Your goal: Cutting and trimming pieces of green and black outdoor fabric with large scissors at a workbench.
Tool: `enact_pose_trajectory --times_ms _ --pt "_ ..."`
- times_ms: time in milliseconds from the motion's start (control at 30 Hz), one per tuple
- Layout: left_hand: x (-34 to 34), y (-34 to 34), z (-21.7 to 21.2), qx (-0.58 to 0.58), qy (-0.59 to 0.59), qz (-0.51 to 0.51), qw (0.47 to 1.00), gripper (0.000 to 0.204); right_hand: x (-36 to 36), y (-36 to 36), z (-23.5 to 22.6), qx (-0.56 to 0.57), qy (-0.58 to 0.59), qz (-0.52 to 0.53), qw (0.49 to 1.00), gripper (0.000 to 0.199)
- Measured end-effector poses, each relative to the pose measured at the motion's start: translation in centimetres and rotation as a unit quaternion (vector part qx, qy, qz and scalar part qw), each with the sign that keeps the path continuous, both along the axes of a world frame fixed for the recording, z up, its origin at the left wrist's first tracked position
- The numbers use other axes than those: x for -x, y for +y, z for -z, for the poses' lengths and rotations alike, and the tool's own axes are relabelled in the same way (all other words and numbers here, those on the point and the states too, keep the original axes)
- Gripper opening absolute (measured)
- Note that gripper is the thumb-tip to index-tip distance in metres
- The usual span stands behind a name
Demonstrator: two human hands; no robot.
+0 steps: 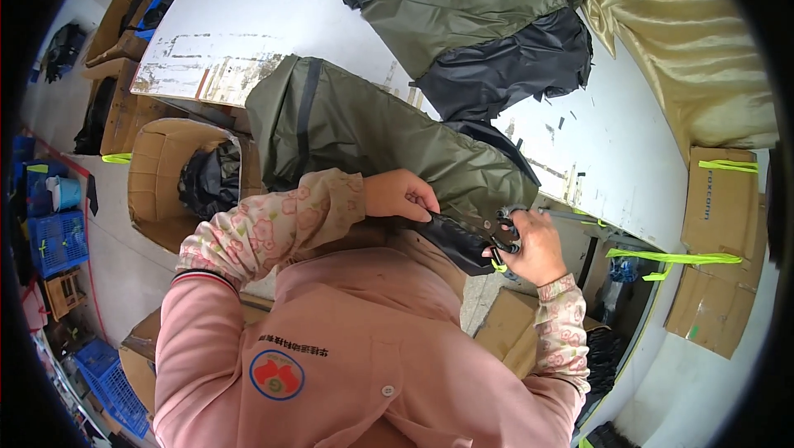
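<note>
The table [248, 18] fills the picture from ten to three o'clock. One garment [356, 130] hangs over its near edge at the centre; a second garment [488, 35] lies on the table at one o'clock. The fabric bundle [686, 51] sits at two o'clock. The left hand [401, 194] and right hand [533, 250] meet just below centre, scissors [488, 233] between them. The cardboard box [178, 179] stands at nine o'clock.

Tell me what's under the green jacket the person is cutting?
The olive-green jacket drapes over the white table edge and the person's lap. Its black lining shows by the scissors; anything deeper is covered.
</note>
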State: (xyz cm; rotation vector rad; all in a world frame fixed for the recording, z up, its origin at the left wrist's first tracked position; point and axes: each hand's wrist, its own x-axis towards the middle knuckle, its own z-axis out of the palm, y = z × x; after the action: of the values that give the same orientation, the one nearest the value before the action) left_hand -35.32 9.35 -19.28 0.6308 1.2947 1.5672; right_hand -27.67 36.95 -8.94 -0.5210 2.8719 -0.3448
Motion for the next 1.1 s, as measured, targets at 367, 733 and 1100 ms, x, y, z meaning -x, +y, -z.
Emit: enact_pose_trajectory --times_ms 367,733,1100 --pt "-0.3 0.1 0.7 -0.023 -0.043 -0.006 0.999 0.023 1.3 -1.0 -1.7 -0.039 -0.054 -0.053 0.996 0.040" --pt "-0.2 0.1 0.4 -0.028 -0.053 -0.019 0.998 0.022 1.2 -0.4 -1.2 -0.028 -0.032 -0.045 0.998 0.039" --pt "-1.4 1.2 1.6 -0.090 -0.073 -0.044 0.992 0.018 1.5 -4.5 1.4 0.258 -0.083 0.068 0.960 0.037"
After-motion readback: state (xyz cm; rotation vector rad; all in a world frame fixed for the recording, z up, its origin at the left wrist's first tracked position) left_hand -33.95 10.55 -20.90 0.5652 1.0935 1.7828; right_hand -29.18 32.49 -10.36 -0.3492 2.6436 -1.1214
